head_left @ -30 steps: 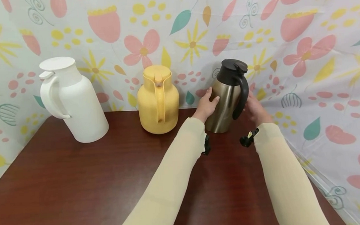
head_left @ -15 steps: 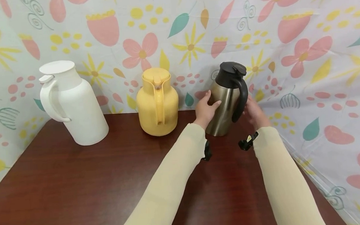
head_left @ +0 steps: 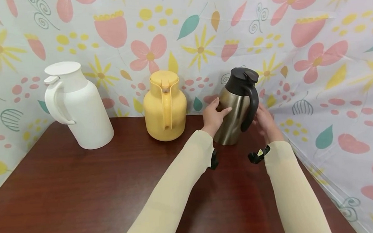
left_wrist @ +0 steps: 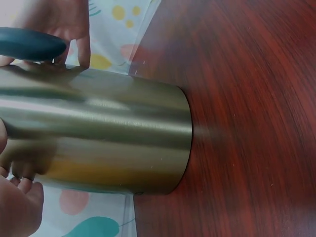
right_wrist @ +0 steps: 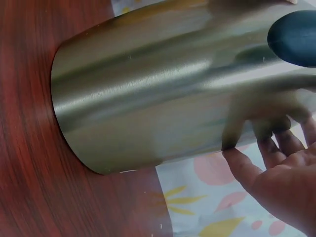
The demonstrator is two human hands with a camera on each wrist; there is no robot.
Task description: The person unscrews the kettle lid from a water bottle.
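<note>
A brushed-metal vacuum jug (head_left: 234, 109) with a black lid and a black handle (head_left: 251, 108) stands upright at the table's back right. In the head view my left hand (head_left: 213, 118) holds its left side, thumb on the front and the other fingers partly hidden behind it. My right hand (head_left: 266, 123) is at its right side, behind the handle. In the right wrist view the fingertips (right_wrist: 236, 157) of that hand rest on the metal body. The jug's base meets the table in both wrist views.
A yellow jug (head_left: 165, 114) stands at the back middle, and a tall white jug (head_left: 86, 114) at the back left, handles toward me. A floral sheet (head_left: 183, 43) hangs behind and beside the brown table (head_left: 99, 196).
The metal jug has shifted slightly toward me, with both hands staying on it. The white and yellow jugs keep their places; the head view has tilted a little.
</note>
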